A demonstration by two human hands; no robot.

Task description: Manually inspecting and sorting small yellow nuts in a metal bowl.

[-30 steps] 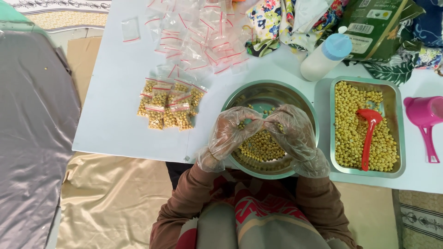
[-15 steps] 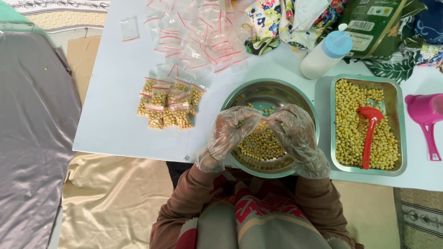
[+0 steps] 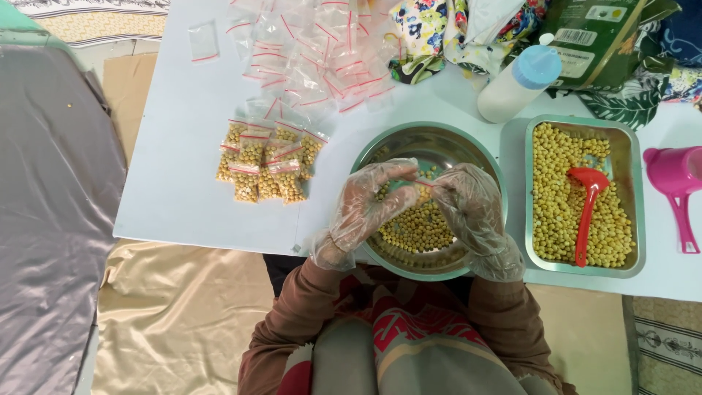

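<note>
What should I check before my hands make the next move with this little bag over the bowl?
1. Both hands gloved: left hand and right hand wear clear gloves. Ok.
2. Small bag held between both hands: ok, though how full it is, cannot tell.
3. Bag's red strip sealed: cannot tell, fingers cover it.
4. Hands over the round steel bowl, so spills land inside: ok.
5. Beans left in bowl: ok, plenty.
6. Room beside the filled bags on the white table: ok.
</note>
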